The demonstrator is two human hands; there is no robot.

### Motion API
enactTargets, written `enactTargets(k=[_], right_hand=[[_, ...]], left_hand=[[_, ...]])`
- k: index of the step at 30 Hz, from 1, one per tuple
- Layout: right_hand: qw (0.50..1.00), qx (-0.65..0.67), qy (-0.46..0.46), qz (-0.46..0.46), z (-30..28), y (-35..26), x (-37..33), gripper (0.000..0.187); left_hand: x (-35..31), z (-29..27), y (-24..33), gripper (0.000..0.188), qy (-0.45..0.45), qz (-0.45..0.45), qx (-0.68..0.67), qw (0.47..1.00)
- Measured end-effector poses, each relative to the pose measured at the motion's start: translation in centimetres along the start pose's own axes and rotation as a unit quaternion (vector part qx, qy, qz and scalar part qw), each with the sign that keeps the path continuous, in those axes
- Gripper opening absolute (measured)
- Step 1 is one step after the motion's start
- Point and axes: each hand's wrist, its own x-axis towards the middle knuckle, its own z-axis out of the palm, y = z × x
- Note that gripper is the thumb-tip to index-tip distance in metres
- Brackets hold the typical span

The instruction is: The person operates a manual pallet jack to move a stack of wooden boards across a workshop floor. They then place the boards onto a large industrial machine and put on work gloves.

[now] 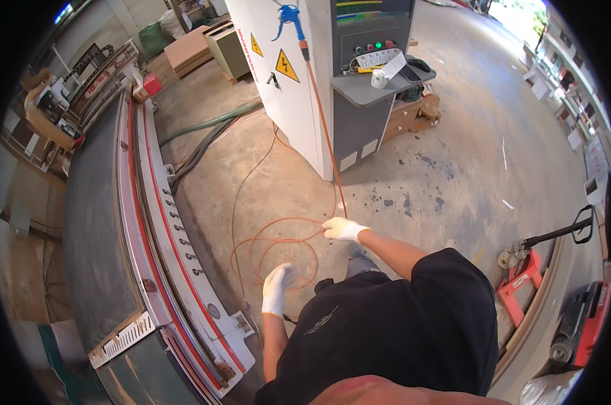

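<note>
My right hand [344, 229], in a white knit glove, is closed on an orange air hose [322, 128] near its lower end of the hanging run. That hose drops from a blue air blow gun [289, 21] hung on the white side of a machine cabinet [299, 108]. Loose loops of the hose [278, 241] spread over the concrete floor between my hands. My left hand [276, 289], gloved the same way, is held low beside the loops. Its fingers look loosely bent and apart, a little blurred, with nothing visible in them.
A long machine bed [177, 256] with red-edged rails runs along my left. The cabinet's grey control shelf [369, 91] juts out ahead. Thick green hose [214, 123] and black cables cross the floor. A red pallet jack [521, 287] stands at the right.
</note>
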Motion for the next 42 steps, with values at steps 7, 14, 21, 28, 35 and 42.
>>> enactTargets(k=[7,14,21,28,35,42], right_hand=[[0.985,0.041,-0.126,-0.11,-9.1,0.7,-0.1,0.029],[0.887,-0.113,-0.378,-0.241,-11.9,-0.7,-0.8,0.037],[0.928,-0.108,-0.238,-0.265,-26.0,3.6,-0.2,0.023],[0.89,0.015,0.418,-0.18,-51.4,9.5,2.7,0.016],[0.767,-0.494,0.398,-0.101,-64.3,17.0,14.0,0.037],[0.746,-0.547,0.38,-0.011,-65.8,7.5,4.5,0.019]], left_hand=[[-5.7,8.6,-1.5,0.032,0.02,-0.072,0.105,0.992],[-1.0,20.6,-4.1,0.031,0.121,-0.083,0.169,0.975],[4.0,24.2,-4.5,0.031,0.205,-0.077,0.207,0.954],[5.7,22.9,-3.5,0.028,0.289,-0.077,0.268,0.916],[8.1,21.8,-0.8,0.034,0.257,-0.015,0.389,0.884],[7.8,23.6,3.2,0.039,0.252,-0.059,0.505,0.823]])
